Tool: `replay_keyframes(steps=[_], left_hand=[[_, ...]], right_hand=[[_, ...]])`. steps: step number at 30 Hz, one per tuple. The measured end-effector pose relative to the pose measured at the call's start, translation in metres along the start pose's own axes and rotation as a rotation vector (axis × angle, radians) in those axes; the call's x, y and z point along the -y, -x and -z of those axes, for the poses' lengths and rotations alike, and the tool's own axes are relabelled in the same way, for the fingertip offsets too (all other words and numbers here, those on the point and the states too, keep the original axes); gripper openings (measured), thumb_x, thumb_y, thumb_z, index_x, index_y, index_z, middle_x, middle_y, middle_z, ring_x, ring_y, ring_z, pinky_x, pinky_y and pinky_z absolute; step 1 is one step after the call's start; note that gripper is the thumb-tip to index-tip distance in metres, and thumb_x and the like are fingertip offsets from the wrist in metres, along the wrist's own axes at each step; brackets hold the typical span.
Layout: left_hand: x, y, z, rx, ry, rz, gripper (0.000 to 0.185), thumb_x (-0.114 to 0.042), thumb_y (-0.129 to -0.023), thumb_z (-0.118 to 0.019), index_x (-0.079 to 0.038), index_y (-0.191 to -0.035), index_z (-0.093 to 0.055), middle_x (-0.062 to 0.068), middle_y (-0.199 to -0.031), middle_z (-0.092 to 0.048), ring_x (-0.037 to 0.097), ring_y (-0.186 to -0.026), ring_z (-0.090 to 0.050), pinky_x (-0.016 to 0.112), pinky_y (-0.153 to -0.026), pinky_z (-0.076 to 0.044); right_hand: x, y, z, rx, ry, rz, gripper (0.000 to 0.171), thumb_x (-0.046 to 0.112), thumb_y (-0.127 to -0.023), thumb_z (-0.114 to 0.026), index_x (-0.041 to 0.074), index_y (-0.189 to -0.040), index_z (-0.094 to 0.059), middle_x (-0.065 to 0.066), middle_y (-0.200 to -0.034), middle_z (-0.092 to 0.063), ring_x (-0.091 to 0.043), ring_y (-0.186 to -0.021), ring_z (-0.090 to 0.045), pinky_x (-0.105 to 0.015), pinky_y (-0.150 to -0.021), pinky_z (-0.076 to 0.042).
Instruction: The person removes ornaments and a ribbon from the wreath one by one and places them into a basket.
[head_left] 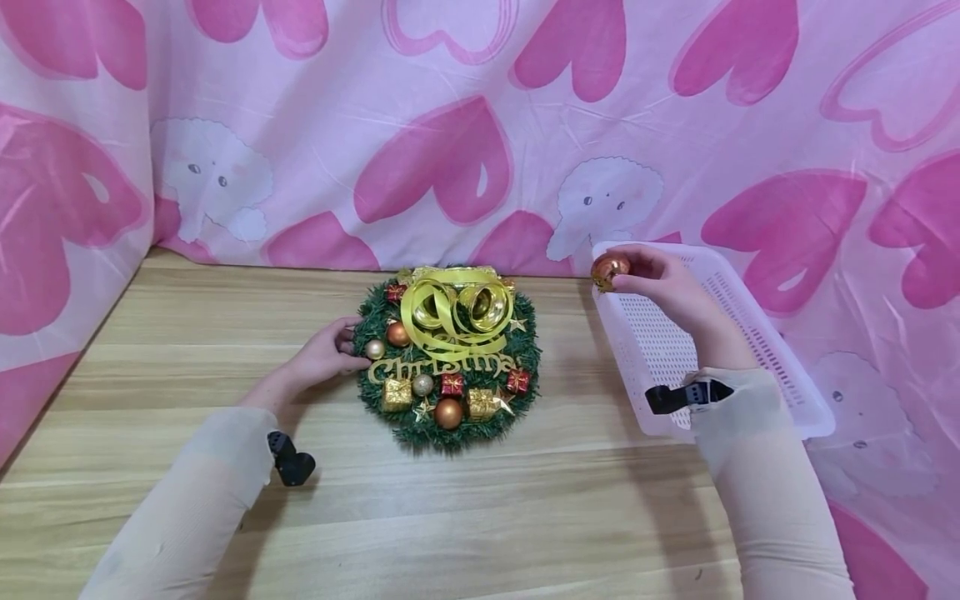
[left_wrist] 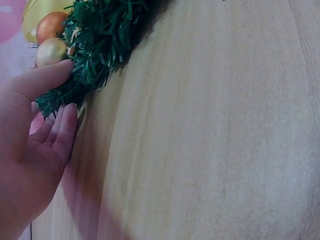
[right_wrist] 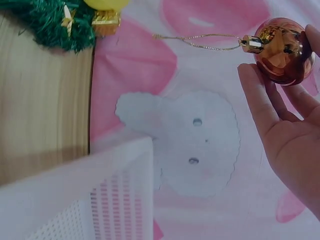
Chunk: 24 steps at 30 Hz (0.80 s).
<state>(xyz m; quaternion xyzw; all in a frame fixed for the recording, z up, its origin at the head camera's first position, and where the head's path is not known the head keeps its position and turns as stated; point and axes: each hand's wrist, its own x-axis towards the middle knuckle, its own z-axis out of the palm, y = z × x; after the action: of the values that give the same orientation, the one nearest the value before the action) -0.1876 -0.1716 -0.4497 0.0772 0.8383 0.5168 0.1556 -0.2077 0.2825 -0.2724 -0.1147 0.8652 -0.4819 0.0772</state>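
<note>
1. Wreath (head_left: 448,358) at the middle of the table (head_left: 480,517), toward the back edge, just before the curtain (head_left: 480,125).
2. Left hand (head_left: 324,357) on the table at the wreath's left rim, fingertips touching the needles.
3. Basket (head_left: 757,333) to the right of the wreath, apart from it, leaning against the curtain.
4. Right hand (head_left: 671,287) above the basket's near-left corner, bauble (head_left: 609,271) pinched at its fingertips, raised clear of table and wreath.
</note>
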Motion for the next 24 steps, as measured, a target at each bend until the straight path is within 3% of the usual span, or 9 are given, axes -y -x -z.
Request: replay_keyframes(steps=[7, 17, 24], left_hand=[[-0.001, 0.001, 0.001, 0.006, -0.008, 0.005, 0.086, -0.010, -0.079, -0.071, 0.001, -0.146, -0.019, 0.030, -0.127, -0.039, 0.031, -0.102, -0.048, 0.026, -0.071, -0.052], [0.000, 0.000, 0.001, -0.001, -0.008, -0.004, 0.084, -0.009, -0.079, -0.070, 0.002, -0.146, -0.020, 0.029, -0.126, -0.041, 0.031, -0.103, -0.047, 0.024, -0.069, -0.052], [0.000, 0.000, 0.000, -0.006, -0.006, -0.003, 0.084, -0.009, -0.078, -0.070, 0.002, -0.145, -0.021, 0.029, -0.127, -0.041, 0.032, -0.104, -0.047, 0.022, -0.069, -0.051]], right_hand=[[-0.011, 0.003, 0.010, -0.040, 0.018, 0.009, 0.034, 0.013, -0.088, -0.064, 0.010, -0.121, -0.057, 0.016, -0.094, -0.063, -0.001, -0.088, -0.058, -0.012, -0.078, -0.048], [-0.024, 0.009, 0.029, -0.084, 0.149, 0.024, 0.035, 0.021, -0.085, -0.068, 0.008, -0.117, -0.061, 0.004, -0.095, -0.062, -0.008, -0.085, -0.056, -0.013, -0.075, -0.049], [-0.036, 0.014, 0.039, -0.084, 0.130, 0.007, 0.032, 0.016, -0.088, -0.064, 0.005, -0.118, -0.058, 0.011, -0.094, -0.064, -0.003, -0.084, -0.059, -0.013, -0.076, -0.049]])
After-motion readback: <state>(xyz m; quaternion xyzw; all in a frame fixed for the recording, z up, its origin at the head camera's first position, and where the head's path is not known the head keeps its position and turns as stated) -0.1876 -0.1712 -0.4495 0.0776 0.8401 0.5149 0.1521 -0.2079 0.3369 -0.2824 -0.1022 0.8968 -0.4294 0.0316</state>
